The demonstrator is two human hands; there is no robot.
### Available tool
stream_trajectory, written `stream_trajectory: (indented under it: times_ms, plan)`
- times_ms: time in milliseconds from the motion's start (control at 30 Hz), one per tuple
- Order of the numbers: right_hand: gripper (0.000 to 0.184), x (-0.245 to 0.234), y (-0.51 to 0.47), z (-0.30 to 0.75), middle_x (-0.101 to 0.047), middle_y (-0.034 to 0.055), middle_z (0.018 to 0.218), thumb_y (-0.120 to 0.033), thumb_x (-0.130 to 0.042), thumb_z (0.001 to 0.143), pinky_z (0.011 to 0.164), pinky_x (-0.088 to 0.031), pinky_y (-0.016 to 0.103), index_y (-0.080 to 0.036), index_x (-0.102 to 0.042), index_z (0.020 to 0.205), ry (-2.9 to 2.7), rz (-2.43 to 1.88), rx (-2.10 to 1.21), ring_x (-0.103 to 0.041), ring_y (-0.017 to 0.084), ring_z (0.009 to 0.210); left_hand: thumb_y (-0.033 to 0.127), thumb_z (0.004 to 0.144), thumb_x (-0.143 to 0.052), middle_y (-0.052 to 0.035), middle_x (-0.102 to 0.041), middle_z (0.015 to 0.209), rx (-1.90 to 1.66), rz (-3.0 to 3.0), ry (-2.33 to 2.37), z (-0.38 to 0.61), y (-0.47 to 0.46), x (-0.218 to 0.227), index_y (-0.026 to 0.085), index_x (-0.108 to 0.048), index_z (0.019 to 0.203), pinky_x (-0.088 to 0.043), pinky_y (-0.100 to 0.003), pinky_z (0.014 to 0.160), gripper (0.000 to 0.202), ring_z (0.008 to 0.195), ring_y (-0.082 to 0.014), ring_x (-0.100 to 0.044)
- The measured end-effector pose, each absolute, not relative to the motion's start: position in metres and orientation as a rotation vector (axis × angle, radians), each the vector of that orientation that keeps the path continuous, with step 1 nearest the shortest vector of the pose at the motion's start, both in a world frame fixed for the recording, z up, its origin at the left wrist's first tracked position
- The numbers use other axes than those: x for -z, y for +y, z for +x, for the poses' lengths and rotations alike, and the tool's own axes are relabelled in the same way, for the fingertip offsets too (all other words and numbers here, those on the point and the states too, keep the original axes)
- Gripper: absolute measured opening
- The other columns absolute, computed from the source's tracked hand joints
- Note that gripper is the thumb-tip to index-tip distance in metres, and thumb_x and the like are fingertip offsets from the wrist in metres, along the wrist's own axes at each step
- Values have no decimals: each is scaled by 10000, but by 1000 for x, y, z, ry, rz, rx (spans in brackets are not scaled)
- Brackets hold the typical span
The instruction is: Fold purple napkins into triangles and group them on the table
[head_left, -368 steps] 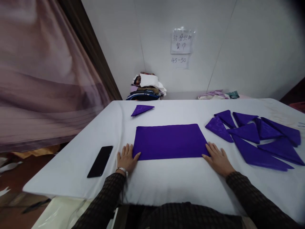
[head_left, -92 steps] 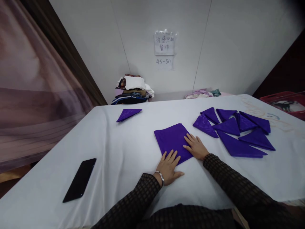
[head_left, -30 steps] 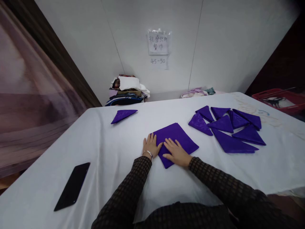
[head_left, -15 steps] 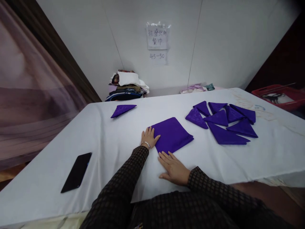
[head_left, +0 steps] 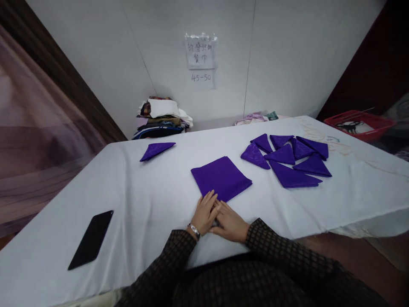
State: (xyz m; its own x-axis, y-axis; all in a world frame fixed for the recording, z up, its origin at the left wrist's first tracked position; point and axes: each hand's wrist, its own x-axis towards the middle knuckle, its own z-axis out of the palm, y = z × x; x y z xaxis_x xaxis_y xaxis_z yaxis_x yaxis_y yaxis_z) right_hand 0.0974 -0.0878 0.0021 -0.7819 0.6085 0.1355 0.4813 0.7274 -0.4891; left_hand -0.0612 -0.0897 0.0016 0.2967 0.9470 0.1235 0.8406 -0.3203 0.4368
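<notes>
A purple cloth napkin (head_left: 222,177), folded into a flat square, lies in front of me with one corner towards my body. At that near corner my left hand (head_left: 206,213), with a bracelet on its wrist, has its fingers stretched out over the cloth's edge. My right hand (head_left: 230,222) lies beside it with fingers extended, their tips partly hidden under or behind the left hand. Neither hand visibly grips the cloth. To the right is a group of several purple napkins (head_left: 295,181) folded into triangles. Another folded purple napkin (head_left: 156,150) lies alone at the far left.
A black phone (head_left: 91,240) rests on the white-covered table (head_left: 153,221) at the left. Beyond the table's far edge are a pile of folded clothes (head_left: 164,117) and some pinkish cloth (head_left: 252,119). A red basket (head_left: 372,133) stands at the far right.
My left hand has slid from the napkin's left corner down to its near corner, beside my right hand. The square napkin keeps its shape; the whole view has shifted slightly.
</notes>
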Motion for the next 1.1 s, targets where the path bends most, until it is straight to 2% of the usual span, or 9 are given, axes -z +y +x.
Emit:
stream_trajectory:
  times_ms: [100, 167, 367, 467, 667, 867, 1100]
  plan:
    - [939, -2, -87, 98, -161, 177, 1512, -588, -525, 793, 1117, -146, 474, -106, -84, 1467, -2649, -904, -615, -119, 280, 1390, 436, 913, -349, -136, -312, 1472, -469, 2266, 1624, -62, -96, 5, 138, -295, 1402, -191, -475, 1111, 575, 1374, -219, -235]
    - [957, -1, -87, 101, -152, 170, 1515, -605, -517, 789, 1119, -144, 473, -106, -62, 1468, -2660, -914, -591, -111, 275, 1393, 444, 910, -354, -129, -319, 1470, -420, 2285, 1632, -63, -96, 4, 146, -276, 1411, -170, -498, 1111, 589, 1380, -230, -215]
    - [734, 5, -77, 126, -351, 186, 1436, -569, -398, 873, 1109, -171, 484, -79, -310, 1411, -2638, -1039, -358, -238, 269, 1362, 407, 917, -344, -106, -363, 1451, -313, 2416, 1664, -61, -95, 5, 166, -330, 1391, -203, -500, 1099, 532, 1377, -244, -223]
    - [669, 7, -64, 150, -369, 179, 1427, -551, -370, 893, 1097, -174, 506, -93, -375, 1381, -2645, -1125, -225, -269, 279, 1349, 367, 922, -340, -95, -347, 1460, -255, 2486, 1692, -60, -96, 7, 172, -387, 1362, -214, -495, 1099, 484, 1376, -249, -226]
    - [667, 12, -31, 208, -318, 174, 1453, -559, -324, 905, 1081, -178, 523, -111, -343, 1398, -2612, -1380, -148, -252, 275, 1358, 346, 927, -318, -90, -347, 1460, -260, 2473, 1696, -59, -95, 7, 167, -392, 1363, -215, -505, 1100, 477, 1377, -257, -222]
    - [619, 19, -15, 232, -320, 131, 1463, -531, -299, 918, 1085, -196, 496, -154, -326, 1409, -2482, -1540, -188, -241, 251, 1365, 348, 926, -326, -90, -372, 1448, -317, 2447, 1688, -59, -95, 9, 192, -411, 1349, -213, -504, 1096, 460, 1370, -254, -239]
    - [513, 28, -8, 236, -400, 117, 1422, -384, -305, 930, 1081, -241, 468, -150, -373, 1381, -2319, -1558, -280, -301, 228, 1342, 355, 908, -378, -103, -379, 1441, -388, 2405, 1655, -60, -92, 7, 187, -429, 1325, -226, -504, 1086, 453, 1359, -253, -260]
